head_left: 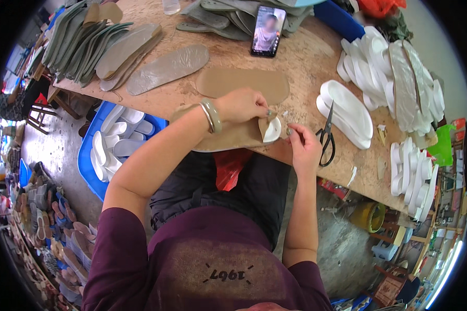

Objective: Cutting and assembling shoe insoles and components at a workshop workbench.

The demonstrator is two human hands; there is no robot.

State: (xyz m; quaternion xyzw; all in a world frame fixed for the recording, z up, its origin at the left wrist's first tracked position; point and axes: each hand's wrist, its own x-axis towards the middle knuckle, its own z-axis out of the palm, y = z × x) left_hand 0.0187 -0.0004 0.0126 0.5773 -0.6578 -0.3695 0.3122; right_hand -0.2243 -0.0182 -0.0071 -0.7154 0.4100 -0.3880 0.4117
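Note:
A white shoe sole (pixel 271 135) lies at the table's near edge, mostly covered by a tan insole sheet (pixel 233 137). My left hand (pixel 242 106), a bangle on its wrist, pinches the sheet's lifted right end, folded back so the white tip shows. Beside that tip, my right hand (pixel 304 149) is closed with thumb and finger together; whatever they hold is too small to make out. Just beyond lies another tan insole (pixel 244 85). Black-handled scissors (pixel 325 139) rest to the right, their blades over a pair of white soles (pixel 353 122).
A phone (pixel 268 32) stands at the back against grey insoles (pixel 210 18). More insoles (pixel 83 44) are stacked far left, with a single one (pixel 168 70) nearer. White soles (pixel 371 67) pile up at right. Below the table's left side, a blue bin (pixel 84 150) holds white soles.

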